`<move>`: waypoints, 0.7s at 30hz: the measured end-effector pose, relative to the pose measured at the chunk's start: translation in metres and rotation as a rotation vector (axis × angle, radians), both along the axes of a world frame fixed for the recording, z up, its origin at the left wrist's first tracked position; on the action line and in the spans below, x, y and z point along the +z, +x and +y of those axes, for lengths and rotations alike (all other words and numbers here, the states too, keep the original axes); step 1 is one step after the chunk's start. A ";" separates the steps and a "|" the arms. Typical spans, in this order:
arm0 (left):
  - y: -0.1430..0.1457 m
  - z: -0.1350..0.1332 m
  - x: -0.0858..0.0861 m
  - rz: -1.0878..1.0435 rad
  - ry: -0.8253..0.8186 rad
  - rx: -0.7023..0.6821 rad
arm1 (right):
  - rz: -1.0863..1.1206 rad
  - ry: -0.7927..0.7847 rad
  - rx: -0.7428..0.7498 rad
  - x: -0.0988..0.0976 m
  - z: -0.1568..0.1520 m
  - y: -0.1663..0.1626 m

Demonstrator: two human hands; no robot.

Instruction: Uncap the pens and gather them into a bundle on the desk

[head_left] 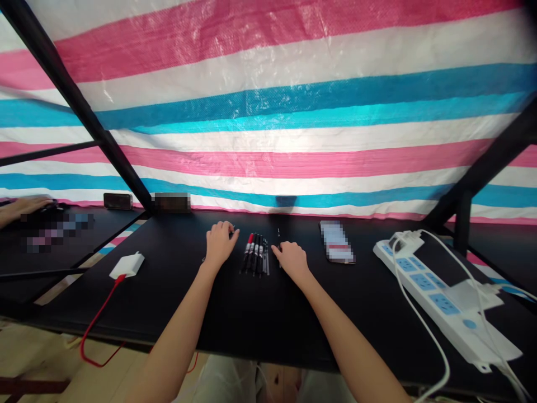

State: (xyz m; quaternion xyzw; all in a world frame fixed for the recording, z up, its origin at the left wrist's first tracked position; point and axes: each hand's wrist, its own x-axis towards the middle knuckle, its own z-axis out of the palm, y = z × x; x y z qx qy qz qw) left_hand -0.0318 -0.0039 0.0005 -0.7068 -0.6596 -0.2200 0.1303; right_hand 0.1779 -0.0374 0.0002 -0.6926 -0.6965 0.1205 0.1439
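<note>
Flanking the pen row (pixel 254 254), both hands low over the black desk (pixel 235 319), one per side. Pens sit approx mid-desk, btwn the hands, side by side & close together, long axes running roughly away from the wearer; one shows a red section, thin greyish ones at the R end. L hand (pixel 218 249): fingers bent down, thumb out toward the row, small dark bit by the fingertips, prob part of a pen; can't tell if it's pinched. R hand (pixel 292 258): fingers curled, thumb pointing at the row, slim dark pen (pixel 279 239) right by the thumb, apart from the row; can't confirm grip either, contact's too small to see. Step looks like handling single pens beside the row. To do it well IMO: pinch mid-barrel w/ thumb + index, keep pen parallel to the others, set down flat, no flicking, round barrels prob roll. Keep knuckles off the row so spacing holds; use the other hand as a light side stop. Watch R elbow re: white cable (pixel 423 341) off the power strip (pixel 444 305). Phone (pixel 338 242) lies R of R hand, well apart, OK there.
</note>
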 end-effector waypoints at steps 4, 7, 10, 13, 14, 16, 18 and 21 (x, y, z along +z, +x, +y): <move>0.013 -0.003 0.002 -0.030 -0.249 -0.263 | 0.275 -0.097 0.036 0.001 0.003 0.004; 0.015 -0.005 0.000 -0.040 -0.371 -0.284 | 0.459 -0.182 0.064 0.001 0.008 0.008; 0.012 -0.004 0.000 -0.028 -0.407 -0.275 | 0.572 -0.204 0.061 -0.002 0.015 0.011; 0.011 -0.004 0.001 0.033 -0.424 -0.278 | 0.671 -0.165 0.081 -0.009 0.020 0.010; 0.012 -0.005 0.001 0.063 -0.421 -0.271 | 0.704 -0.147 0.092 -0.012 0.021 0.009; 0.015 -0.007 0.000 0.126 -0.387 -0.242 | 0.774 -0.108 0.117 -0.018 0.023 0.007; 0.019 -0.009 0.000 0.182 -0.324 -0.202 | 0.857 -0.067 0.134 -0.023 0.025 0.005; 0.021 -0.010 0.002 0.207 -0.248 -0.177 | 0.986 0.001 0.130 -0.028 0.027 0.002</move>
